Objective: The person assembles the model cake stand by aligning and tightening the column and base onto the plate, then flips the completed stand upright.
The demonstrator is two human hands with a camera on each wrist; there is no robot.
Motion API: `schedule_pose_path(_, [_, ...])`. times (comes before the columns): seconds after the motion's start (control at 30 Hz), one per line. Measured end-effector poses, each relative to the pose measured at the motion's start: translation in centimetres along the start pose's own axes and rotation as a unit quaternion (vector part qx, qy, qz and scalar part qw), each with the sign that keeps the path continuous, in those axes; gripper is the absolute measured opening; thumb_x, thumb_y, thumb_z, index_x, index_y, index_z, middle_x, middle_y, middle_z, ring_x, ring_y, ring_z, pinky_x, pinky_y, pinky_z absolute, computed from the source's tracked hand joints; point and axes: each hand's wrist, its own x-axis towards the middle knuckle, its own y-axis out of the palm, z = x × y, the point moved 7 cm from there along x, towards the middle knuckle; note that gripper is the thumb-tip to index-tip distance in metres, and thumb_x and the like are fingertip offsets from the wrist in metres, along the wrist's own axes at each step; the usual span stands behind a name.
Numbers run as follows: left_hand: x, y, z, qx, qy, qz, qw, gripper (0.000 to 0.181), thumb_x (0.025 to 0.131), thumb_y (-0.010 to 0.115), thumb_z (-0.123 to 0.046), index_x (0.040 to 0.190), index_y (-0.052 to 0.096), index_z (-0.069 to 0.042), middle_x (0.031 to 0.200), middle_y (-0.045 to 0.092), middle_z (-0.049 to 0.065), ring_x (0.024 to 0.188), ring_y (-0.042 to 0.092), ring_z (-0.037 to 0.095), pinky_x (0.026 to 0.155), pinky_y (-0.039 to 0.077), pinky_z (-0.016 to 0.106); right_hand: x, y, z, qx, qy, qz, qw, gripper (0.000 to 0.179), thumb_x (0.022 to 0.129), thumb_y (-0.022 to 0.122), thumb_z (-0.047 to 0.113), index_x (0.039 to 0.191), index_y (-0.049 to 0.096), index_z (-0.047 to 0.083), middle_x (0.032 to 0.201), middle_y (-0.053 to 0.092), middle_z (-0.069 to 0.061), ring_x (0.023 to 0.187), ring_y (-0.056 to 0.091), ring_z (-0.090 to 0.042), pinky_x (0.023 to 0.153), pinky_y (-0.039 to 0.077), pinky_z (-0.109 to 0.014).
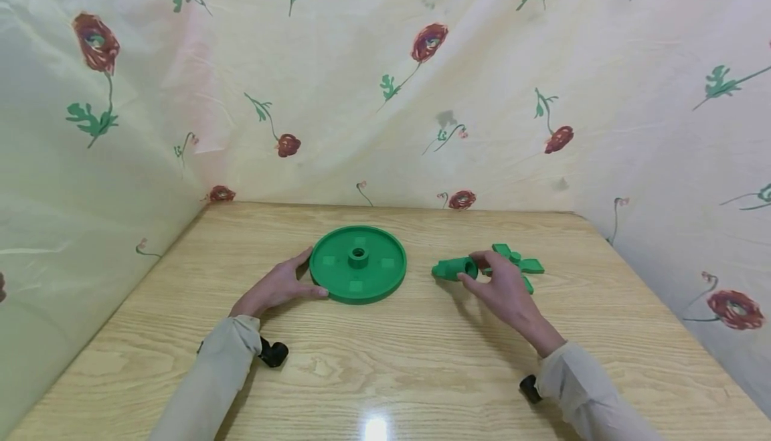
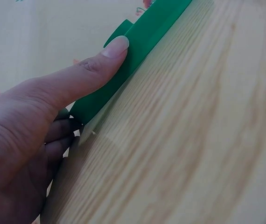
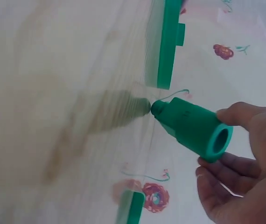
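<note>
A round green disc with a raised rim and a hollow hub in its middle lies flat on the table. My left hand holds its left side, the thumb against the near rim and the fingers round the far side; the left wrist view shows the thumb on the disc's edge. My right hand grips a green stepped hollow cylinder by its wide end, between thumb and fingers. The narrow tip points left toward the disc, close over the tabletop. Behind the right hand lies a green four-armed cross piece, partly hidden.
The wooden table ends at a flowered cloth hanging behind it and at both sides. Small black devices hang at each wrist, one under the left sleeve and one by the right cuff.
</note>
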Motion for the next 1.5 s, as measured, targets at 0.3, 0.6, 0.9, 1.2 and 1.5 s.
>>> schedule_pose_path(0.3, [0.1, 0.1, 0.0, -0.005, -0.003, -0.003, 1.0000, 0.117, 0.082, 0.086, -0.052, 0.167, 0.017, -0.010, 0.168, 0.024, 0.018, 0.154, 0.020, 0.039, 0.119, 0.024, 0.061, 0.9, 0.1, 1.1, -0.007, -0.020, -0.022, 0.9995, 0.037, 0.096, 0.076, 0.013, 0.124, 0.065, -0.009, 0.113, 0.066, -0.021, 0.106, 0.062, -0.037, 0.089, 0.054, -0.055])
schedule_pose_path(0.6, [0.1, 0.0, -0.1, -0.010, 0.000, -0.004, 0.9999, 0.116, 0.083, 0.086, -0.051, 0.166, 0.018, -0.006, 0.168, 0.023, 0.020, 0.154, 0.019, 0.041, 0.119, 0.022, 0.063, 2.4, 0.7, 2.7, 0.004, -0.052, -0.043, 0.9977, 0.035, 0.094, 0.078, 0.015, 0.120, 0.069, -0.006, 0.109, 0.067, -0.019, 0.102, 0.063, -0.037, 0.085, 0.055, -0.054])
schedule_pose_path(0.9, [0.0, -0.1, 0.0, -0.015, 0.001, -0.005, 0.9999, 0.117, 0.082, 0.086, -0.052, 0.166, 0.020, -0.007, 0.168, 0.024, 0.019, 0.154, 0.019, 0.039, 0.120, 0.021, 0.062, 4.6, 2.6, 5.6, 0.055, -0.100, -0.049, 0.9923, 0.034, 0.092, 0.080, 0.011, 0.120, 0.069, -0.006, 0.108, 0.067, -0.018, 0.103, 0.062, -0.035, 0.085, 0.055, -0.055])
schedule_pose_path(1.2, [0.1, -0.1, -0.1, -0.012, 0.004, -0.004, 0.9999, 0.116, 0.082, 0.086, -0.051, 0.165, 0.020, -0.005, 0.167, 0.024, 0.021, 0.154, 0.019, 0.041, 0.120, 0.021, 0.063, 6.4, 4.9, 7.9, 0.088, -0.133, -0.051, 0.9858, 0.031, 0.091, 0.081, 0.010, 0.116, 0.071, -0.006, 0.105, 0.067, -0.017, 0.101, 0.062, -0.038, 0.081, 0.056, -0.055])
schedule_pose_path(1.5, [0.2, -0.1, -0.1, -0.013, 0.010, -0.003, 0.9999, 0.117, 0.082, 0.087, -0.050, 0.166, 0.019, -0.005, 0.168, 0.023, 0.020, 0.154, 0.018, 0.040, 0.120, 0.019, 0.061, 7.8, 6.7, 9.3, 0.112, -0.123, -0.038, 0.9853, 0.034, 0.092, 0.081, 0.013, 0.118, 0.071, -0.006, 0.109, 0.068, -0.018, 0.104, 0.062, -0.035, 0.082, 0.056, -0.055])
